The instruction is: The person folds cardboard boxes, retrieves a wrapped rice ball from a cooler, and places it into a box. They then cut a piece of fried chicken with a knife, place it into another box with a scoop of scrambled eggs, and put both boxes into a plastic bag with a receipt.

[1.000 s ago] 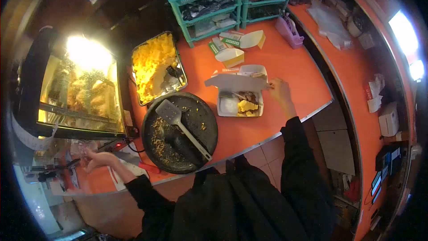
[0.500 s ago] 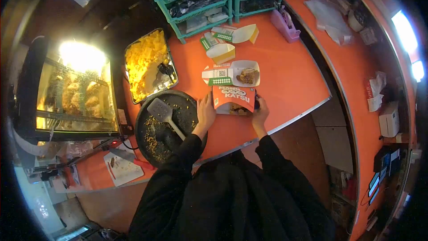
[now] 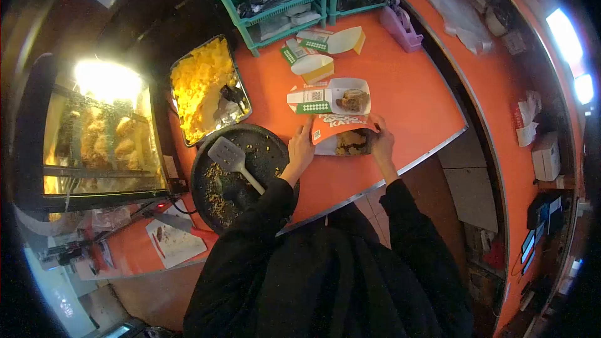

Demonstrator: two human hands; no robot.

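Note:
Both my hands are on a red and white printed paper food box [image 3: 332, 126] near the front of the orange counter. My left hand [image 3: 302, 153] grips its left side, and my right hand [image 3: 382, 145] holds its right side by the lid's edge. The red lid is bent up, and brown fried food [image 3: 352, 143] shows in the box below it. Just behind stands a second, open paper box [image 3: 314, 99] with a piece of breaded food [image 3: 352, 101] in it.
Left of my hands lies a round black pan [image 3: 250, 141] with crumbs and a grey spatula [image 3: 228, 155]. Behind it is a tray of yellow food [image 3: 206, 81]. A lit glass warmer [image 3: 100, 131], empty paper boxes [image 3: 313, 66], a purple tape dispenser [image 3: 400, 28] and teal racks [image 3: 275, 15] stand around.
The red lid is now lifted and folded back, so more of the fried food shows. My hands and the box appear a little farther right.

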